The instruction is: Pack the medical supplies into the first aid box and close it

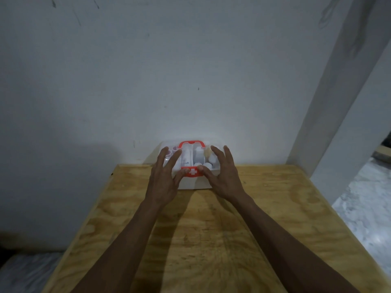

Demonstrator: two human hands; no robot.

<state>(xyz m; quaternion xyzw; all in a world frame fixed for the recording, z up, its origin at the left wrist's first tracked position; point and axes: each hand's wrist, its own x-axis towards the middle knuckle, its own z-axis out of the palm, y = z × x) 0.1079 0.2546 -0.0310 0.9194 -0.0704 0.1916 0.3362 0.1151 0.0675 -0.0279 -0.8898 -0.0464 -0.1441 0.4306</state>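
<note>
We see a plywood surface (211,229) pushed up against a pale wall (169,70), with a white pillar (338,115) rising at the right and a speckled floor (368,208) beyond that edge. Nothing else lies on the wood around the first aid box (194,183), which sits at the far edge, against the wall. Its clear lid (213,142) is down over the white base, with a red handle (191,144) on top and a red latch (192,172) bearing a white cross at the front. Through the lid we make out white rolls, a beige item and small purple-capped things, too blurred to name. Our left hand (164,182) and right hand (225,180) rest over the lid, fingers (229,155) spread wide, both thumbs pressing on the latch, gripping nothing.
</note>
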